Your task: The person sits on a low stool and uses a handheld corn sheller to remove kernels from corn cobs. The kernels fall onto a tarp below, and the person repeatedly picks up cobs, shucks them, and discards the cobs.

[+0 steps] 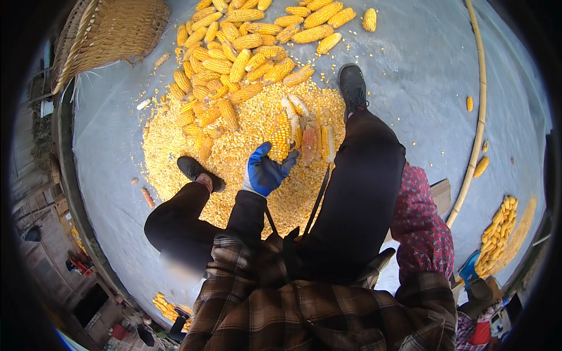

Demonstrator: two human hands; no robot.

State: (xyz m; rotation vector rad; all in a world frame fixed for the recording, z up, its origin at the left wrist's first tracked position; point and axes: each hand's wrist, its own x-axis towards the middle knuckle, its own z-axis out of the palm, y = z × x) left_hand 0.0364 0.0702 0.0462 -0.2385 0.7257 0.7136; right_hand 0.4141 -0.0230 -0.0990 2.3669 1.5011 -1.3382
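My left hand (268, 172), in a blue-coated glove, has its palm up and fingers curled around the lower end of a yellow corn ear (281, 137). Just right of it, partly shelled ears and cobs lie on the loose kernels, among them a reddish cob (310, 141) and a pale cob (299, 105). Beneath and around them spreads a heap of shelled corn kernels (167, 140) between my shoes. A pile of whole corn ears (239, 66) adjoins the heap on its far side. My right hand is out of view; the right arm, in a red floral sleeve, passes behind my right thigh.
A woven basket (118, 35) stands at the upper left. A long bamboo pole (480, 87) lies along the right on the grey ground sheet (421, 66). Farther right is another pile of corn ears (496, 237). Part of another person (478, 324) shows at the lower right.
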